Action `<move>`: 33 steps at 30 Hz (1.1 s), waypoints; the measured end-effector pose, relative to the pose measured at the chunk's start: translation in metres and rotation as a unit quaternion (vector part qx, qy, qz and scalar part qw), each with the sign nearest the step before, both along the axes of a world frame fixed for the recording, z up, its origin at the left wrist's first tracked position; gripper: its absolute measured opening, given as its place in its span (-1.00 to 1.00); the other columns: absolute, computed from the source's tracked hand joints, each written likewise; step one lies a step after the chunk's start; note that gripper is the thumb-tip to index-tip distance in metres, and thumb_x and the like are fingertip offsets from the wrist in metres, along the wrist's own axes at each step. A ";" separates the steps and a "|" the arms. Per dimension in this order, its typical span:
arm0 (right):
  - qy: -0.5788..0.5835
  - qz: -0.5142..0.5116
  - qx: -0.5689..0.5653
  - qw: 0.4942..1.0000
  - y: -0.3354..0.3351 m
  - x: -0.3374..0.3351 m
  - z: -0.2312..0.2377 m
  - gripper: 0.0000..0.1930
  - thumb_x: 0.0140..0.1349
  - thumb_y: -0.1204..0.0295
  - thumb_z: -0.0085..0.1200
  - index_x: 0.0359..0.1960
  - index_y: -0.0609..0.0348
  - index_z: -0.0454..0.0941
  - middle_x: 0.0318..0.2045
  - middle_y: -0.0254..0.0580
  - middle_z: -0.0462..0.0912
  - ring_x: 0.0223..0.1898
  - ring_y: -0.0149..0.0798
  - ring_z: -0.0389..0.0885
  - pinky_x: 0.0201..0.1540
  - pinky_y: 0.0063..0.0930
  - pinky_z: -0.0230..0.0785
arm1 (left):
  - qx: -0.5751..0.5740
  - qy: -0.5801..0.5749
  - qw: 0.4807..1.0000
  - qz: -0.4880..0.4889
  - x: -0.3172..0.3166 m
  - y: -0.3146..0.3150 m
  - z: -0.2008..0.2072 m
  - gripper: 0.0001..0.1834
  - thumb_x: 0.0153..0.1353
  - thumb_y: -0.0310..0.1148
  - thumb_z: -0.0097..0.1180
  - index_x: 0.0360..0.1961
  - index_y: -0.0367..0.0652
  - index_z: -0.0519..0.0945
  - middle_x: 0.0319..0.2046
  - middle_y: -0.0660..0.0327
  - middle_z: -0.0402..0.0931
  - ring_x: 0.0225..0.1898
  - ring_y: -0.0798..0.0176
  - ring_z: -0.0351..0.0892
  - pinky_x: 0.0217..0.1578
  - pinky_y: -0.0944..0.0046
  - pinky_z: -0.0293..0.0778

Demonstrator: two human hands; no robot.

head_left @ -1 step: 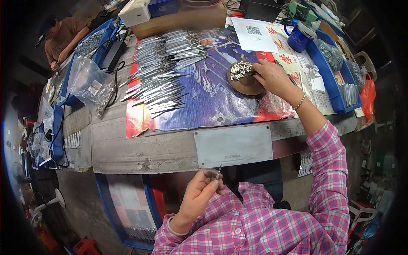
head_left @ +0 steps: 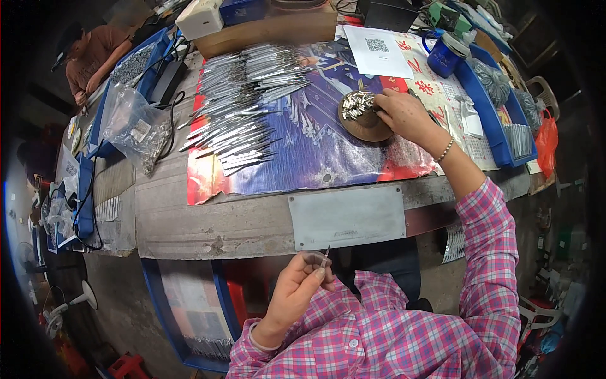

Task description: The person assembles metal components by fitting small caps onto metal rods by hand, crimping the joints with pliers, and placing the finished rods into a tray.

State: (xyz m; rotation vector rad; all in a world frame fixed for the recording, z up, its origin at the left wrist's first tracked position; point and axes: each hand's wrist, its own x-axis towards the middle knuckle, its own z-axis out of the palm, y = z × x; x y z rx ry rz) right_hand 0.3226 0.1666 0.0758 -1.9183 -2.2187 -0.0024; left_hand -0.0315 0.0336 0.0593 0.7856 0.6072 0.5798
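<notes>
In front of my body, my left hand [head_left: 297, 290] is closed around a thin metal piece with a dark pointed tip [head_left: 327, 251]. Its lower part is hidden by my thumb and fingers. My right hand [head_left: 407, 115] reaches over the table to the right rim of a round brown dish [head_left: 366, 131]. The fingers are bent together there, and what they pinch is hidden. Small shiny metal pieces [head_left: 357, 104] lie heaped in the dish. Left of it, many slender silver rods with dark tips [head_left: 233, 107] are spread in rows on a colourful printed sheet [head_left: 315, 161].
A pale metal plate [head_left: 347, 218] is fixed at the table's front edge. To the right stand a blue mug [head_left: 445, 57] and a blue bin [head_left: 486, 95] with bagged parts. A plastic bag [head_left: 136, 123] lies left. At the far left, another person [head_left: 98, 54] sits working.
</notes>
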 end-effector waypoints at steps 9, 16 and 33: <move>-0.096 0.044 -0.127 0.986 0.021 0.001 0.004 -0.79 -0.10 0.48 0.05 -0.39 0.30 0.48 -0.43 0.08 0.56 -0.29 0.10 0.52 -0.23 -0.11 0.37 | -0.020 -0.023 0.999 -0.018 0.008 0.002 0.000 -0.81 0.29 -0.48 -0.15 -0.12 -0.33 0.36 -0.35 0.18 0.43 -0.33 0.38 0.45 -0.24 0.38 0.43; 0.359 0.003 -0.106 0.927 -0.033 -0.028 0.041 -0.81 -0.04 0.52 0.12 -0.39 0.34 0.44 -0.49 -0.10 0.54 -0.43 -0.27 0.56 -0.36 -0.46 0.42 | -0.025 -0.053 0.998 -0.003 0.006 0.001 -0.003 -0.82 0.30 -0.46 -0.16 -0.13 -0.33 0.36 -0.38 0.18 0.42 -0.36 0.39 0.45 -0.29 0.38 0.42; 0.915 -0.010 -0.269 0.301 -0.156 -0.118 -0.022 -0.85 0.18 0.48 0.07 -0.22 0.19 0.45 -0.35 -0.19 0.53 -0.41 -0.48 0.49 -0.28 -0.54 0.39 | -0.133 -0.107 0.983 -0.065 0.046 -0.006 0.001 -0.81 0.33 -0.37 -0.15 -0.14 -0.27 0.35 -0.45 0.20 0.43 -0.49 0.36 0.48 -0.44 0.42 0.44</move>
